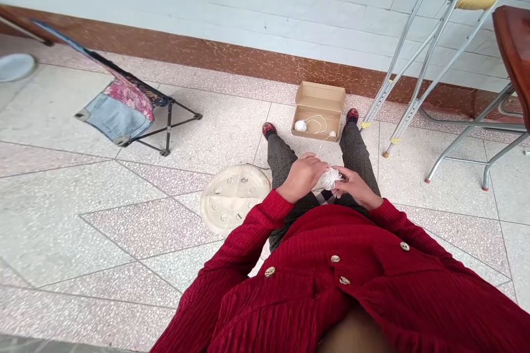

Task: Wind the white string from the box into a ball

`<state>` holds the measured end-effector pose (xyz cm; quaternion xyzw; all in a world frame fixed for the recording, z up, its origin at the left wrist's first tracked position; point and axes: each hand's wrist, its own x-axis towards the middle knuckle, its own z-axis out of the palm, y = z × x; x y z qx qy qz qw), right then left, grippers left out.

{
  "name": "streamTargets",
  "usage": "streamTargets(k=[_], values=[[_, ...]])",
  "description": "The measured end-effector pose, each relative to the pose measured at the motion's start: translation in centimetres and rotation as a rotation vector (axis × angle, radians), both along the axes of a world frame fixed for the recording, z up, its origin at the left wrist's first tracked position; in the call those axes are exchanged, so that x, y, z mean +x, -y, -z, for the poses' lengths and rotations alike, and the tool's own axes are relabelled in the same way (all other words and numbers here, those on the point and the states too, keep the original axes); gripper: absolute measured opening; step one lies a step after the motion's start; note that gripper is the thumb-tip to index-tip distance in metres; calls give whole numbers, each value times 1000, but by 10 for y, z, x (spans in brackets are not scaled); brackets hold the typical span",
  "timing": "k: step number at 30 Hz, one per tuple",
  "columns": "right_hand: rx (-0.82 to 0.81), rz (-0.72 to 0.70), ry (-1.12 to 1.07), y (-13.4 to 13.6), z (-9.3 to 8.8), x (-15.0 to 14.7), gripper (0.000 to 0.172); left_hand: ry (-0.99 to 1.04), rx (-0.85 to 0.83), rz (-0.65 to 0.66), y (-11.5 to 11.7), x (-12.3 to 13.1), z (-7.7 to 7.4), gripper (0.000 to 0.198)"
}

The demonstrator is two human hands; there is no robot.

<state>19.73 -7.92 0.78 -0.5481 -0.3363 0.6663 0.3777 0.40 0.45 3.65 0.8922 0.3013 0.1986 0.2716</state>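
Yarn sits between left grip and right grip.

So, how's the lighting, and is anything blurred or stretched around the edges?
Head view: bright, fairly even light, with only faint shadows; the held ball reads clearly, though its pale strands merge in places; the dish at the left edge looks soft; the crutches seem to splay towards the corner, probably wide-angle distortion.

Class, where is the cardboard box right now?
In the head view, the cardboard box lies open on the floor right of centre, between the person's red shoes, beyond the left hand, near the brown skirting.
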Motion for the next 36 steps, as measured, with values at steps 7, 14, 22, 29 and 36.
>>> streamTargets(k=[7, 14, 22, 29, 36], values=[[-17, -32, -87, 2, -19, 1, 58, 76, -206, -56, -3, 0, 10, 32], [-54, -1, -153, 5, -28, -3, 45, 219, -577, -85, -6, 5, 24, 34], [15, 167, -175, -16, -46, 16, 47, 119, -689, -124, 25, 18, 43, 39], [216, 212, -62, -38, -51, 12, 59, 136, -706, -135, 28, 14, 40, 43], [262, 185, -85, -43, -51, 7, 58, 139, -709, -173, 30, 14, 48, 42]])
